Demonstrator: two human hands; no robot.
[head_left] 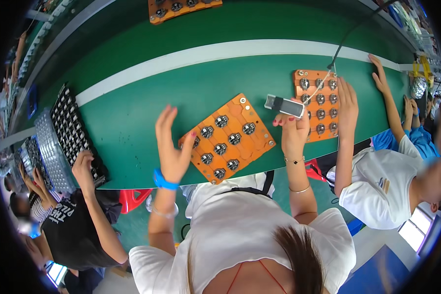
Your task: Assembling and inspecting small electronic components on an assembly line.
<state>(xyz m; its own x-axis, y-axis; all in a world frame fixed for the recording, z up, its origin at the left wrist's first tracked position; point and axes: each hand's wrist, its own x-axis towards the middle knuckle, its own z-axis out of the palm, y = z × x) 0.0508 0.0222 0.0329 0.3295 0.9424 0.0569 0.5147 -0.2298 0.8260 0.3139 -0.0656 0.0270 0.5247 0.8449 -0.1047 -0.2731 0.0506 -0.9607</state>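
Observation:
An orange fixture plate lies tilted on the green bench in front of me, set with several round black-and-silver parts. My left hand, wearing a blue wristband, is at the plate's left corner. Its fingers are spread, and the thumb overlaps the corner; I cannot tell whether it presses. Above the bench, past the plate's right side, my right hand closes its fingers round a small rectangular device. The device has a clear end, a black band and a pale face, and a thin white cord runs up from near it.
A second orange plate lies to the right beside a co-worker's hand. Another plate is at the far edge. Left stands a black tray near another person's hand. A dark cable hangs at upper right.

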